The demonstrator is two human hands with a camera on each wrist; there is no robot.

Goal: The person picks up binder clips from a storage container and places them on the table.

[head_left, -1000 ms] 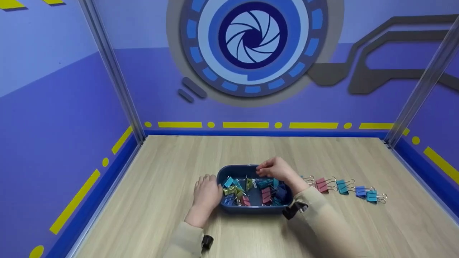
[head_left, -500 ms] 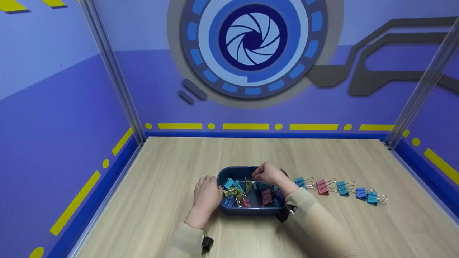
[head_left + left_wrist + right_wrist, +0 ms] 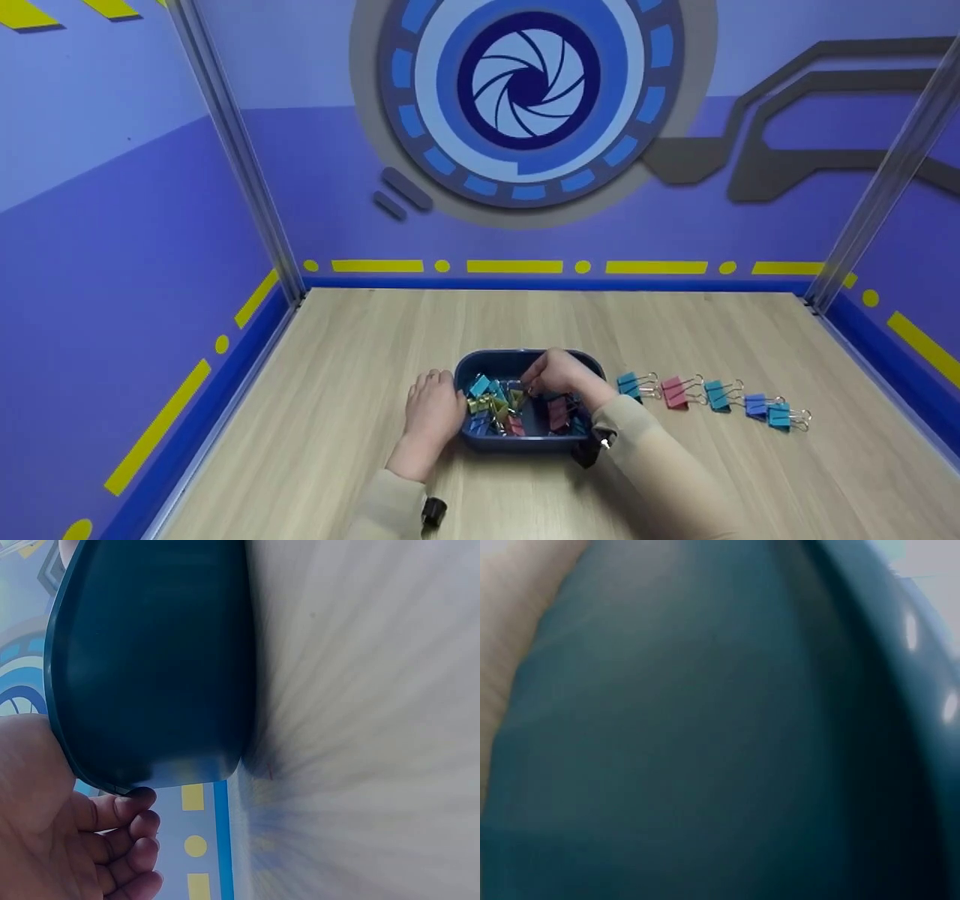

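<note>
A dark blue tub point(image 3: 517, 444) with several colourful binder clips in it sits on the table. Its left part holds a heap with a light blue clip point(image 3: 479, 385), a red clip point(image 3: 514, 425) and yellow-green ones; another red clip point(image 3: 558, 413) lies on the right. Against the tub's left rim rests my left hand point(image 3: 435, 405); the left wrist view shows its fingers point(image 3: 127, 844) loosely bent by the tub's corner. My right hand point(image 3: 562, 373) reaches down inside, fingertips right at a yellow-green clip point(image 3: 515, 397); I cannot tell whether they pinch it.
Right of the tub, several clips lie in a row on the table point(image 3: 360, 330): a teal one point(image 3: 634, 385), a red one point(image 3: 676, 392), another teal one point(image 3: 718, 395), then a blue one point(image 3: 755, 406) and a turquoise one point(image 3: 779, 417). Patterned walls enclose the table.
My right hand has moved left and lower into the tub, uncovering the teal clip at the row's left end. The yellow-green clip by its fingertips has shifted slightly. My left hand stays put.
</note>
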